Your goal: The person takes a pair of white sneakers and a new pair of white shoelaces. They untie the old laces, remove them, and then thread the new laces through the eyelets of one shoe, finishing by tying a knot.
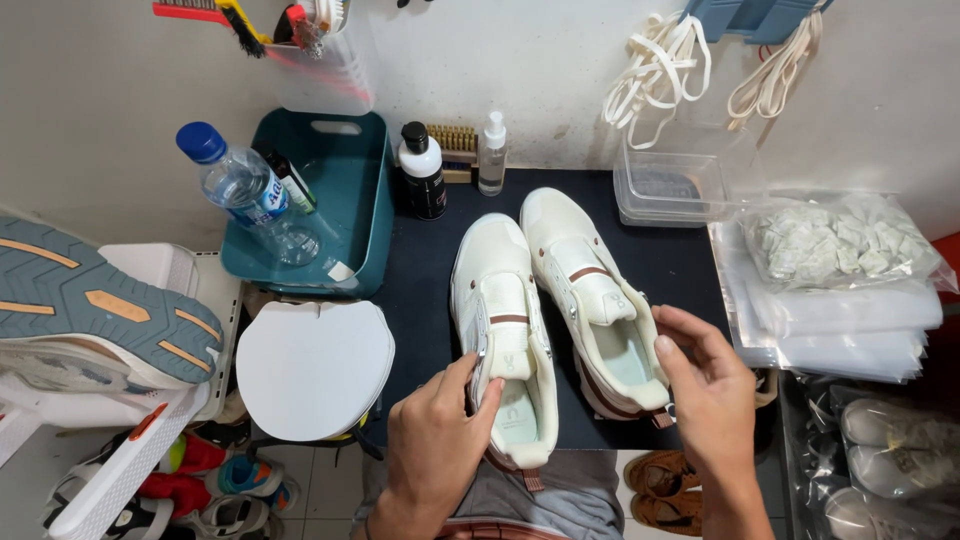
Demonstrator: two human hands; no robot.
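Note:
Two cream-white sneakers with brown trim lie side by side, without laces, on a dark mat (420, 280), toes pointing away. My left hand (435, 440) grips the left side of the collar of the left sneaker (500, 310), thumb inside the opening. My right hand (705, 385) holds the right edge of the collar of the right sneaker (590, 290), fingers curled over the rim. Both tongues are pulled up and the insoles show.
A teal bin (365, 200) with a water bottle (245, 190) stands at the back left. Black bottle (423, 170), spray bottle (491, 152), brush behind. Clear container (670, 185), bagged white packets (835, 240) right. White round paper stack (315, 365), shoe sole (95, 310) left.

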